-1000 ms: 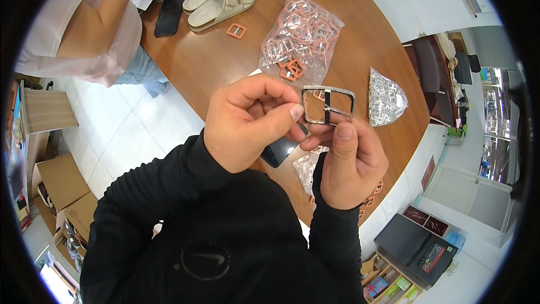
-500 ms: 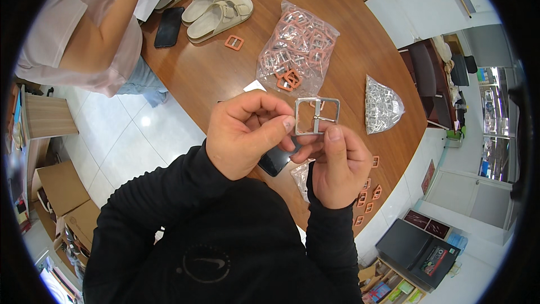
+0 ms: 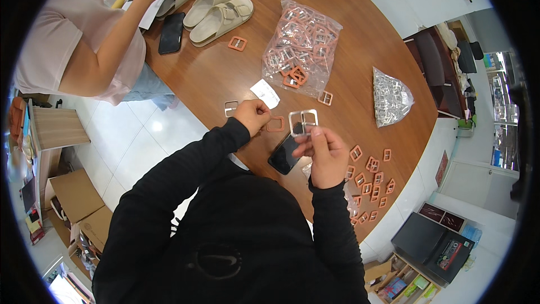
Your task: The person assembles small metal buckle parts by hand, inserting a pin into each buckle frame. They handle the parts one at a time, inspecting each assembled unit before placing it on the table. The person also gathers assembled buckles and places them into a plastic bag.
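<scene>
Right hand [image 3: 326,155]: closed in a pinch, thumb against fingers, on the lower edge of one silver buckle [image 3: 302,118], a square frame with a centre bar, held up above the table [image 3: 225,76].

Left hand [image 3: 253,115]: drawn nearly closed, fingers curled in and thumb close to them; whether anything sits between the tips cannot be told.

One orange frame [image 3: 275,130]: flat on the table, just right of the left fingertips; contact unclear.

One second silver buckle [image 3: 231,109]: on the table, just left of the left hand.

One paper slip [image 3: 264,94], white: beyond the left hand.

One phone [image 3: 283,157], black: on the table, partly behind the right hand.

Loose orange buckles [image 3: 378,178]: scattered to the right of the right hand.

Two clear bags: orange buckles [image 3: 304,45] in one, silver buckles [image 3: 390,101] in the other, farther off.
</scene>
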The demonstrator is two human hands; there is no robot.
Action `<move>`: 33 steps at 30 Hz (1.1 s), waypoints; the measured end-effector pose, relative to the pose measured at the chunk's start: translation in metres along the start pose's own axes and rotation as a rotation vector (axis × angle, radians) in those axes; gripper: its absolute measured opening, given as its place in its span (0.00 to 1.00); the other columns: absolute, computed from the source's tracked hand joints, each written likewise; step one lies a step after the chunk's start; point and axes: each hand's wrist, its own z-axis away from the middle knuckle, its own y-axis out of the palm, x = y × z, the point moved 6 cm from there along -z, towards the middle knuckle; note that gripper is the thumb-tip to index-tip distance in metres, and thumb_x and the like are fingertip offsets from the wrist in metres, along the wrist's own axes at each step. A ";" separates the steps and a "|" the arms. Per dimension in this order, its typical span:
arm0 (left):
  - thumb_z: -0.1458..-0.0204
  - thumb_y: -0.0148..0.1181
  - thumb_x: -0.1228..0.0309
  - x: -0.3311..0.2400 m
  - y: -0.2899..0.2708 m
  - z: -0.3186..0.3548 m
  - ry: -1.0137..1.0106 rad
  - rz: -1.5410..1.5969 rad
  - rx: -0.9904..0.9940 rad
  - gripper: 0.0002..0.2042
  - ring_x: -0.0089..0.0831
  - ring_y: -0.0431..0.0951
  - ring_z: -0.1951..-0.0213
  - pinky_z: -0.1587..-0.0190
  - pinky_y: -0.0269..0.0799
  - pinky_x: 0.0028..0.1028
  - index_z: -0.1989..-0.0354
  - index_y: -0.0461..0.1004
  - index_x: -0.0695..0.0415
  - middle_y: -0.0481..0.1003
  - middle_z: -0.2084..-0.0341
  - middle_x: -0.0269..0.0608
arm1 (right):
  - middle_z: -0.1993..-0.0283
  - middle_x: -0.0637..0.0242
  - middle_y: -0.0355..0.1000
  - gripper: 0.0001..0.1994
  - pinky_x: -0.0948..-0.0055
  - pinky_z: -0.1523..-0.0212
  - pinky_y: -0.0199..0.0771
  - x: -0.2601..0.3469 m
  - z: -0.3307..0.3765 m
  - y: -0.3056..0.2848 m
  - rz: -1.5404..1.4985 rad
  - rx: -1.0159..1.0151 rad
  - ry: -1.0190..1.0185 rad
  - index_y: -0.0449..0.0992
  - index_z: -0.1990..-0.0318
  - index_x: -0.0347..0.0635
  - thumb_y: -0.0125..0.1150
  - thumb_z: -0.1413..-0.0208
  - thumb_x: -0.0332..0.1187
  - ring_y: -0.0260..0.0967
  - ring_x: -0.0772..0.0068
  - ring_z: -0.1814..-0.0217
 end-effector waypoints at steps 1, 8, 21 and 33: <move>0.46 0.58 0.76 0.008 0.002 -0.011 -0.023 -0.018 -0.003 0.04 0.22 0.75 0.80 0.77 0.71 0.23 0.66 0.72 0.64 0.74 0.79 0.37 | 0.68 0.58 0.77 0.15 0.78 0.70 0.74 -0.013 0.002 -0.004 0.000 -0.028 0.052 0.76 0.58 0.29 0.52 0.35 0.37 0.73 0.77 0.75; 0.45 0.57 0.74 -0.019 0.011 -0.068 0.227 0.028 -0.127 0.11 0.24 0.77 0.74 0.73 0.74 0.23 0.56 0.74 0.64 0.77 0.70 0.39 | 0.70 0.57 0.75 0.15 0.75 0.73 0.75 -0.064 0.012 -0.022 0.012 -0.078 0.116 0.76 0.60 0.31 0.52 0.36 0.37 0.73 0.73 0.77; 0.43 0.59 0.72 -0.085 0.057 0.037 0.065 0.204 0.338 0.09 0.19 0.75 0.73 0.70 0.71 0.20 0.57 0.75 0.64 0.77 0.70 0.35 | 0.72 0.66 0.73 0.14 0.80 0.71 0.72 -0.051 -0.006 -0.021 -0.041 0.016 0.009 0.74 0.62 0.34 0.50 0.33 0.37 0.71 0.80 0.75; 0.44 0.58 0.74 -0.103 0.055 0.058 0.190 0.251 0.113 0.07 0.16 0.73 0.72 0.68 0.70 0.20 0.62 0.76 0.65 0.77 0.73 0.33 | 0.71 0.65 0.74 0.14 0.80 0.70 0.71 -0.026 0.004 -0.004 -0.092 -0.018 -0.135 0.74 0.62 0.32 0.50 0.33 0.36 0.71 0.79 0.74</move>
